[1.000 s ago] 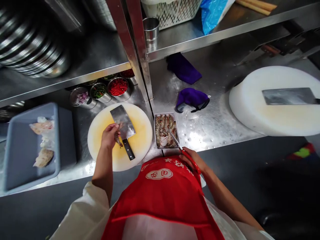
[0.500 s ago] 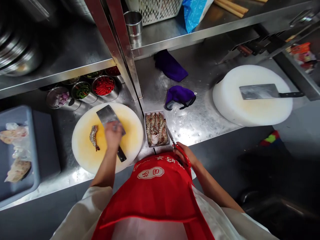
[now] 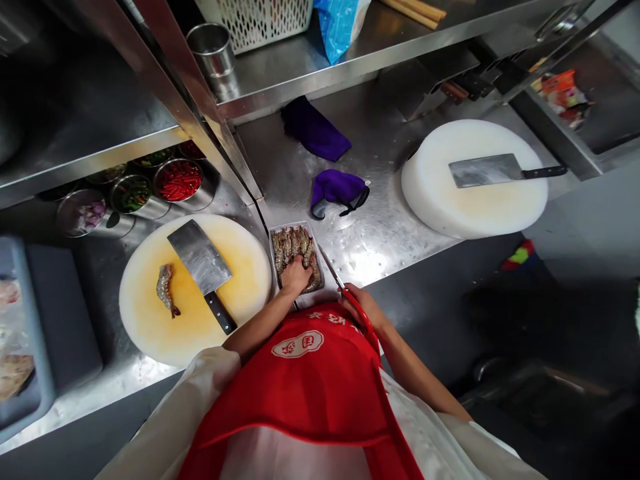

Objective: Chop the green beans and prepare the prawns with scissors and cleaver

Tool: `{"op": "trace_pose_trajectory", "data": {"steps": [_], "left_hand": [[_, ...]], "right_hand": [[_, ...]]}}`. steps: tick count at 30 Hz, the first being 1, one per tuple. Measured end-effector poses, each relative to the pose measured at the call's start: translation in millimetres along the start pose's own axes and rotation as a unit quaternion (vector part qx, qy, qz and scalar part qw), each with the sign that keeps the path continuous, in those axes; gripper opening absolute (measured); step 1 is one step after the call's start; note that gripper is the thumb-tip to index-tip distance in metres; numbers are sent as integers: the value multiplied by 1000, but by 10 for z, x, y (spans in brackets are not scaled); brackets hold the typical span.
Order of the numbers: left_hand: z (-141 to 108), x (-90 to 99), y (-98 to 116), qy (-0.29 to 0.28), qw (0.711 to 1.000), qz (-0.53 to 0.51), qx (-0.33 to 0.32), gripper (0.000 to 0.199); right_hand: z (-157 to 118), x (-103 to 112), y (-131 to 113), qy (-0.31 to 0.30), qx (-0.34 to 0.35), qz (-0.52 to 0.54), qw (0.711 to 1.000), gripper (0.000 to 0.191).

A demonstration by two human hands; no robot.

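while your left hand (image 3: 296, 275) is down inside the pale box (image 3: 289, 226), the packed shrimp (image 3: 287, 245) lie under and just beyond its fingers, long axes running roughly away from you. you can't be told whether those fingers have closed on one; the hand hides it. that hand is the nearer one. to the box's right, near side, your right hand (image 3: 364, 305) is wrapped around the red-handled scissors (image 3: 341, 284), their blades slanting away from you along the box's right side.

left of the box, a round board (image 3: 145, 320) carries a cleaver (image 3: 200, 260) and one lone shrimp (image 3: 165, 290). beyond the box, to the left, steel cups (image 3: 205, 195) hold red chillies (image 3: 179, 181), green pieces (image 3: 133, 193) and purplish pieces (image 3: 90, 217). farthest left, partly out of view, a grey bin (image 3: 43, 347) holds pale scraps, hard to identify.
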State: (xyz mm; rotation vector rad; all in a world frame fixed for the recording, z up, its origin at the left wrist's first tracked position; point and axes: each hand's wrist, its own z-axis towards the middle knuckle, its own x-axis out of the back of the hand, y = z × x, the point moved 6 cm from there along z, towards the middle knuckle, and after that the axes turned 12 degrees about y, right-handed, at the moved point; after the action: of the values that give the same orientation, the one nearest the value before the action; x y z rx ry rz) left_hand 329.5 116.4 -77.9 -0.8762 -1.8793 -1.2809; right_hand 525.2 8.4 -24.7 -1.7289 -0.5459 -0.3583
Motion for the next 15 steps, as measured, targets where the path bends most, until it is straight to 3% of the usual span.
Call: {"op": "trace_pose_trajectory", "data": {"steps": [4, 6, 8, 10, 15], "left_hand": [[20, 9, 30, -28, 999, -41, 22, 13], [6, 97, 24, -9, 991, -123, 41, 10], [-29, 216, -12, 21, 966, -244, 76, 13], [-84, 308, -71, 38, 918, -375, 125, 18], [-240, 327, -234, 19, 754, -604, 259, 30]], "right_hand": [[8, 26, 2, 7, -3, 2, 1000, 24], [9, 37, -7, 7, -1, 8, 1000, 24], [10, 43, -9, 7, -5, 14, 1000, 25], [15, 41, -8, 10, -7, 21, 1000, 25], [38, 12, -8, 16, -5, 40, 999, 26]]}}
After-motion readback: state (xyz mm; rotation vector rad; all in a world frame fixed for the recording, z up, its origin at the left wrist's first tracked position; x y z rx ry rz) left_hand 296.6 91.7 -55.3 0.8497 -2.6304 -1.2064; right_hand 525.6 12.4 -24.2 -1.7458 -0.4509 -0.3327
